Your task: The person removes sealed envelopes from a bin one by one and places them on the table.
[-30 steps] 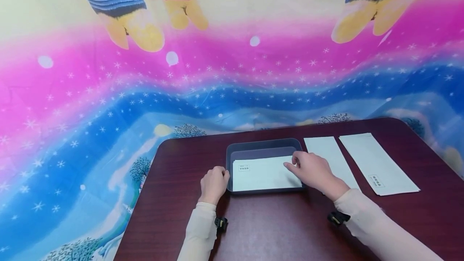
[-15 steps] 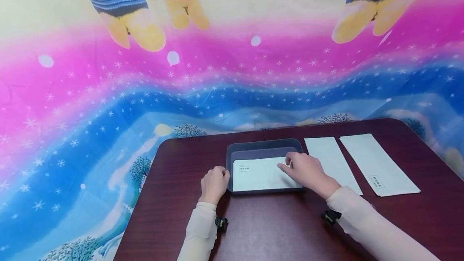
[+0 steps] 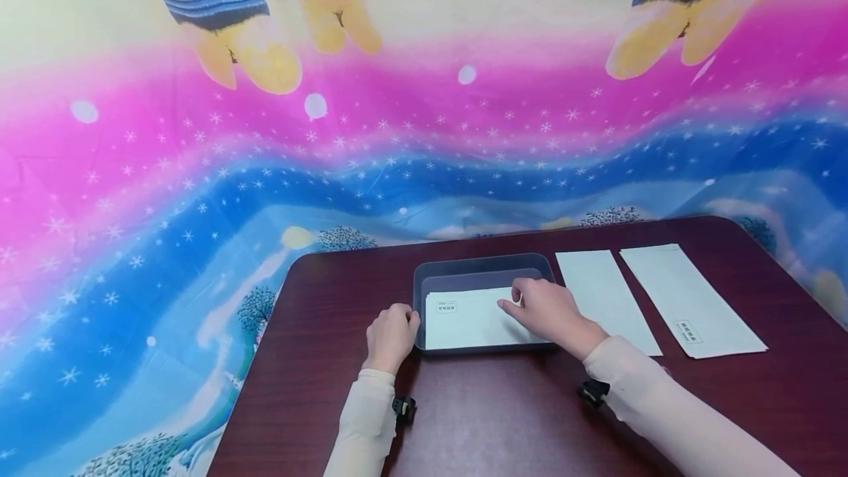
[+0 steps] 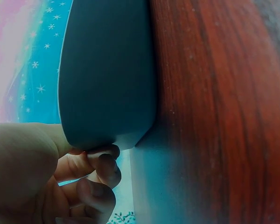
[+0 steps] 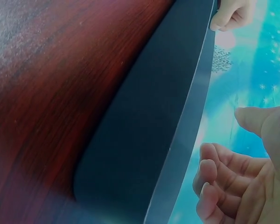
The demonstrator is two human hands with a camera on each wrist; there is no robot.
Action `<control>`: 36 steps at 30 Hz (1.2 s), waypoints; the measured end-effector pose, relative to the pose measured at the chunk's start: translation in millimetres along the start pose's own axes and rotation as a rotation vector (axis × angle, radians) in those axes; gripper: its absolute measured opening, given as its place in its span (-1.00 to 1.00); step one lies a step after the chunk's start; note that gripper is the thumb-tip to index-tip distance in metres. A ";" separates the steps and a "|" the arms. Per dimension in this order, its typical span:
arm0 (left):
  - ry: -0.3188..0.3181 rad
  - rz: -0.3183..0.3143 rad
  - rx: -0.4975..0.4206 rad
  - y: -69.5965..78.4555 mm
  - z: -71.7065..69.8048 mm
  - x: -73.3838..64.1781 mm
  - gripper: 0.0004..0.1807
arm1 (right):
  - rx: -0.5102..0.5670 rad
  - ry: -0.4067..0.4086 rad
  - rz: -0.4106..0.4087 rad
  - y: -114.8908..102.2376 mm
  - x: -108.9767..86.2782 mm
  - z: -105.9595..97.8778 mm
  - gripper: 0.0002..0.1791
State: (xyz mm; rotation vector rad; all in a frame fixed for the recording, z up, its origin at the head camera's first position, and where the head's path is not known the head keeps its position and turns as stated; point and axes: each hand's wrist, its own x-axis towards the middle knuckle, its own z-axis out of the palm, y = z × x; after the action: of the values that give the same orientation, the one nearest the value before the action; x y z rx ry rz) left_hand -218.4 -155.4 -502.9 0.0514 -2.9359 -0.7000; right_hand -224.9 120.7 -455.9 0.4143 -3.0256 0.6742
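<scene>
A dark grey tray lies on the table with white envelopes stacked inside, the top one printed with a small boxed mark. My left hand grips the tray's left end. In the left wrist view the thumb goes over the rim and the curled fingers are at the outer wall. My right hand hovers over the right part of the envelopes, partly covering them. In the right wrist view its thumb stands apart from the bent fingers, with nothing between them.
To the right of the tray lie two more lots of white envelopes, a nearer one and a farther one with a boxed mark. The dark red wooden table ends before a printed cloth backdrop.
My right hand has shifted to the left over the envelopes in the tray, still holding nothing. The left hand, tray and envelopes stay in place.
</scene>
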 end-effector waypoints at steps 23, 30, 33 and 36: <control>0.012 0.005 0.002 0.9 -0.7 0.1 -0.46 | -0.052 -0.065 0.012 -2.2 17.6 12.1 -0.66; 0.002 0.002 0.000 0.5 -1.5 -0.1 -0.46 | -0.102 -0.061 -0.009 -0.8 20.9 14.9 -0.57; -0.002 0.001 0.002 -0.1 -1.6 0.1 -0.46 | -0.114 -0.059 -0.023 0.9 21.6 17.2 -0.55; -0.001 0.003 -0.001 -0.8 -1.1 0.4 -0.45 | -0.125 -0.068 -0.027 3.0 22.2 19.5 -0.52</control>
State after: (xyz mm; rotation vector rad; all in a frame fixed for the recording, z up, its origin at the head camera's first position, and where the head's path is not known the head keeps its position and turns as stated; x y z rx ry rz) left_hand -218.7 -156.6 -502.2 0.0468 -2.9365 -0.7009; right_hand -246.2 109.6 -473.2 0.4819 -3.0973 0.4763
